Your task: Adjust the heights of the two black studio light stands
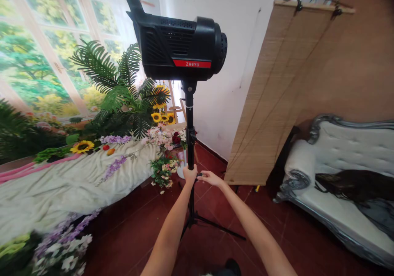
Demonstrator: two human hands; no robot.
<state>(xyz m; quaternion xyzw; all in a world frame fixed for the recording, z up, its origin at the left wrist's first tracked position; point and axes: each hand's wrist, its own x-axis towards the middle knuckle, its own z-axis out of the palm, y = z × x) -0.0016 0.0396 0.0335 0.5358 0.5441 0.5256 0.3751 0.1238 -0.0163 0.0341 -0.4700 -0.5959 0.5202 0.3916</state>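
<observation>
A black studio light (pixel 178 48) with a red ZHEYU label sits on top of an upright black stand (pixel 190 152). Its tripod legs (pixel 218 227) spread on the floor. My left hand (pixel 190 174) is wrapped round the stand's pole, well below the light. Just to the right of it, my right hand (pixel 211 178) pinches a small black knob (pixel 199 175) that sticks out from the pole.
On the left, a platform draped in white cloth (pixel 132 177) bears flowers and fruit. Palm leaves (pixel 101 68) rise behind it. A bamboo blind (pixel 255 116) hangs at the right, beside a silver-framed white sofa (pixel 344 144). The floor (pixel 132 235) is red tile.
</observation>
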